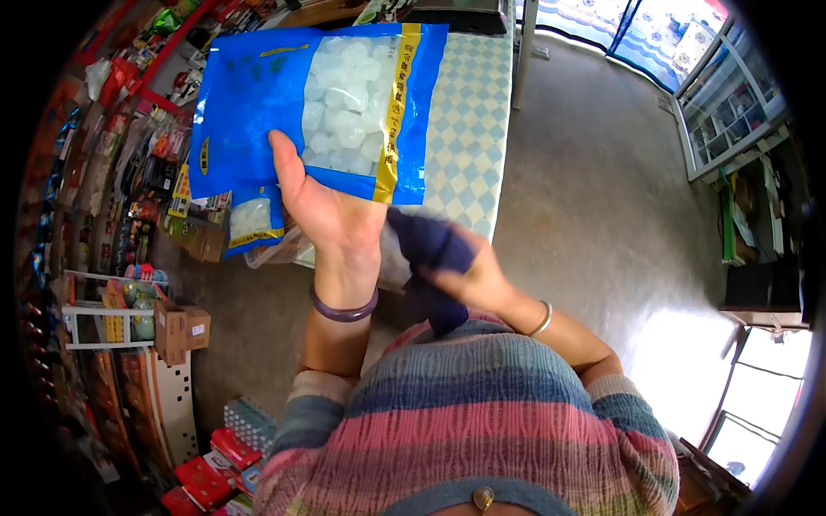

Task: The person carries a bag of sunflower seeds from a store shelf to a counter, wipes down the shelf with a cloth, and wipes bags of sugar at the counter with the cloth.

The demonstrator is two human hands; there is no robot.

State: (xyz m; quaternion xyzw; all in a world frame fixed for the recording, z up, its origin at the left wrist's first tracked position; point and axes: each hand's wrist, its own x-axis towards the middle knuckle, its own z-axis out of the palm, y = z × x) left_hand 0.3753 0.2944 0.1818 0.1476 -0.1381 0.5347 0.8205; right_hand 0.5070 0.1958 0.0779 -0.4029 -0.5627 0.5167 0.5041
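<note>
My left hand [331, 206] holds up a large blue plastic bag of rock sugar [348, 99]. Its thumb shows on the near side of the bag, while the fingers are hidden behind it. White lumps show through the bag's clear window, beside a gold strip with dark writing. Close to my left wrist, my right hand [477, 275] grips a bunched dark navy cloth [430, 245], slightly blurred. A smaller blue bag with white lumps [252, 222] appears below the large one, at the table's near left corner.
A table with a checkered cover [469, 129] stands ahead. Packed goods shelves [112, 172] line the left side, with cardboard boxes [176, 331] and red packages [202, 482] lower down. A glass display cabinet [731, 95] stands at the right, across a grey floor [594, 172].
</note>
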